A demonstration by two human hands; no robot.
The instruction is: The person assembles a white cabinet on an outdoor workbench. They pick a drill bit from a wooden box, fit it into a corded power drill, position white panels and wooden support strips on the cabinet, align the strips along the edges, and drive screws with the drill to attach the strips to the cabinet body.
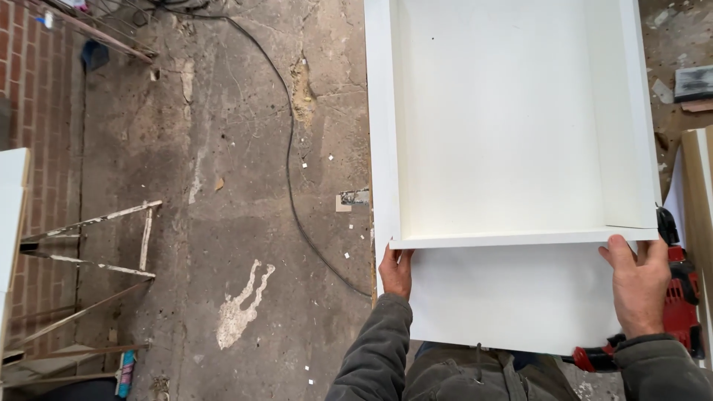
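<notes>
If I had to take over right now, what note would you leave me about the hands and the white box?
Left hand: grip on the near left corner of the white drawer box.
Right hand: grip on the near right corner, fingers over the front edge.
The box lies open side up on a white panel, over a concrete floor. A red power tool sits just right of the right hand.
Done: the box's sides show joined.
Left: cannot tell from this view.
</notes>
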